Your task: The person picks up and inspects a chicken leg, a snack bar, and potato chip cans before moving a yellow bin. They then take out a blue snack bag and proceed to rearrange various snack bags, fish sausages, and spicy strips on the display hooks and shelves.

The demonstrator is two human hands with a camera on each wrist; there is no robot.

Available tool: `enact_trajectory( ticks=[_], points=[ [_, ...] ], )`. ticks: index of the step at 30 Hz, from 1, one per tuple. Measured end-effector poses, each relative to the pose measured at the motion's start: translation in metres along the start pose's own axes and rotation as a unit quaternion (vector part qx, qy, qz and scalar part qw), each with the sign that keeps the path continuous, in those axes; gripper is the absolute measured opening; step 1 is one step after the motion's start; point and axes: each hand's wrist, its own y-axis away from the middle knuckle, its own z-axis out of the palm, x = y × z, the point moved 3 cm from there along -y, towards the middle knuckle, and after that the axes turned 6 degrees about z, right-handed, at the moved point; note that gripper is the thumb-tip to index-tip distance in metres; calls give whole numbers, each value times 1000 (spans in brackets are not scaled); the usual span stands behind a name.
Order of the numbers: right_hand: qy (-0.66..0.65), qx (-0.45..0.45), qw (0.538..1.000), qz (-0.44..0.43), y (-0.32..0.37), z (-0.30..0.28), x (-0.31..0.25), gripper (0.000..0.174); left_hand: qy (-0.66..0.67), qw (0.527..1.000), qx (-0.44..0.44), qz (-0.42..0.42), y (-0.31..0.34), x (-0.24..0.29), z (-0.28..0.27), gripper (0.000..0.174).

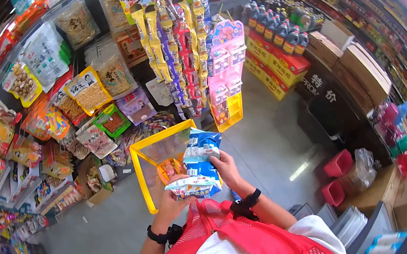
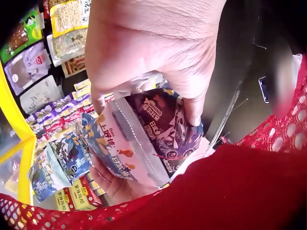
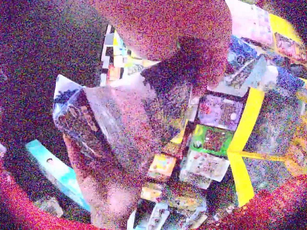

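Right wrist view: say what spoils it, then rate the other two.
Right wrist view: heavy coloured grain, dim, packets barely readable. Left wrist view: clean and bright, left hand looming large. Head view: fisheye bend, black corners, glare streak on floor.

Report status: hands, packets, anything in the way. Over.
Left hand grips packets from below. Right hand holds their top edge. Yellow bin just beyond them; nothing seen blocking.

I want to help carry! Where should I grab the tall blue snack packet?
Pinch the blue snack packet by its flat top edge, coming from above. It stands upright and that end sticks out free, while the right hand and left hand grip lower down.
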Motion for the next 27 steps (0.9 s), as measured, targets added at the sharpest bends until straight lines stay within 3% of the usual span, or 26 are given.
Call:
enact_trajectory(
  ticks=[2,3,6,7,10,12,14,15,17,18,20,22,23,26,27],
  points=[
    [-198,-24,976,82,-12,-22,-12,30,-9,998,25,54,-20,-4,22,60],
    [-219,-73,968,100,-23,-43,-11,36,-16,996,37,81,-32,-2,34,56],
    [-396,-137,889,187,-24,-81,-49,47,-37,988,-20,146,-70,6,81,53],
    [-438,-169,854,224,-30,-96,-49,61,-29,990,-27,135,-81,12,98,52],
    [-456,-141,841,255,-46,-144,-48,77,65,992,-21,106,-104,12,133,53],
    [-477,-84,848,215,-63,-167,-54,81,136,984,6,117,-118,6,141,56],
    [-508,-138,838,143,-77,-177,-71,85,192,973,72,109,-118,3,137,57],
    [-516,-136,836,128,-82,-184,-77,85,198,966,139,91,-109,-13,123,56],
    [-553,-132,812,131,-94,-191,-94,84,283,937,190,74,-95,-12,111,51],
    [-539,-133,821,136,-98,-192,-99,82,326,919,209,69,-91,-13,106,49],
    [-511,-135,837,143,-105,-191,-109,78,292,922,227,117,-80,-15,103,40],
    [-458,-162,868,101,-100,-177,-128,68,302,906,272,119,-72,-13,102,42],
    [-428,-161,886,78,-93,-166,-145,65,316,907,244,132,-68,-24,90,45],
    [-369,-154,916,6,-88,-151,-173,55,309,868,369,125,-72,-28,89,43],
    [-348,-147,926,-25,-89,-148,-181,54,287,875,367,131,-70,-38,77,40]
  ],
)
